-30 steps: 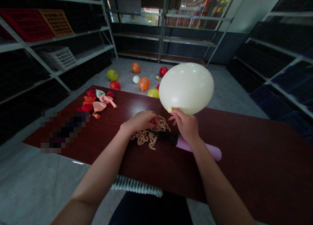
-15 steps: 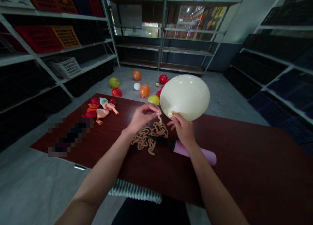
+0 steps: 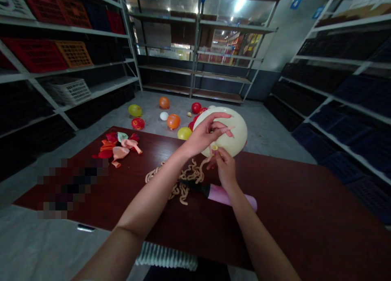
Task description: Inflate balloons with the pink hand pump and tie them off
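A large cream balloon (image 3: 235, 130) is beyond my hands at the table's far edge, its neck toward me. My right hand (image 3: 224, 163) pinches this neck just below the rolled opening. In front of the balloon, my left hand (image 3: 209, 132) is raised above the right one, thumb and fingers brought together on what looks like the pale end of a cord. From a tan cord pile (image 3: 192, 173), one strand rises to the balloon's neck; its path behind the fingers is hidden. Beside the pile lies a pump with a pink barrel (image 3: 224, 194), partly behind my right forearm.
Uninflated balloons (image 3: 120, 152) lie at the left of the dark red table (image 3: 293, 195). Several inflated balloons (image 3: 173, 121) rest on the floor beyond it. Shelves with crates (image 3: 73, 53) stand left and right, and a metal rack (image 3: 220, 76) at the back.
My left hand has moved right and up, from beside the balloon to in front of it, drawing the cord to the neck. My right hand still holds the neck. The view has shifted.
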